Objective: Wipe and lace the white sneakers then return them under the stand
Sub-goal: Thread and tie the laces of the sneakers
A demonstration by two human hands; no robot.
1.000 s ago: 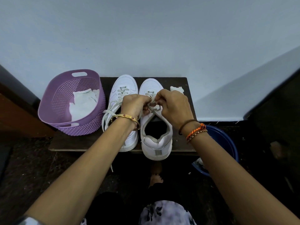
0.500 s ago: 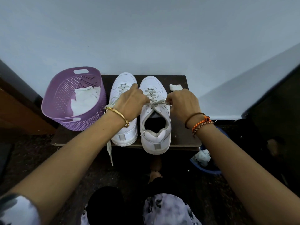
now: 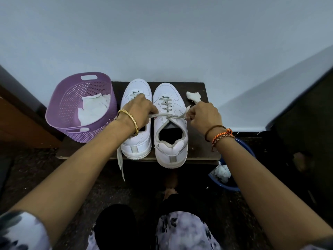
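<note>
2 sneakers: both white, side by side on the dark bench, toes to the wall, heels toward the person
right sneaker: the one getting tied, sits dead centre between the 2 hands, heel poking just past the bench's front edge
left sneaker: just beside it, partly under the left wrist, its lace hangs loose off the bench front, so i'd say not tied yet
left hand: fingers curled tight round 1 end of the right sneaker's lace, over the left sneaker's tongue area
right hand: curled too, pinching the other lace end, just off the right sneaker's outer side
lace line: stretched straight between the hands, crossing at the top eyelets. that's the key bit imo, the lace runs sideways while the shoe's long axis runs away from the person, so the pull goes square across the shoe
nearer hand: pretty even tbh, the knot crossing sits about midway, both hands just beside the shoe
step guess: looks like cinching the 1st knot, bow not made yet
other stuff: purple basket with a white cloth at the bench's left end, small white wad by the right sneaker's toe, blue tub on the floor at right
risk: pulling uneven could drag the shoe toward the edge, since the heel already overhangs
</note>
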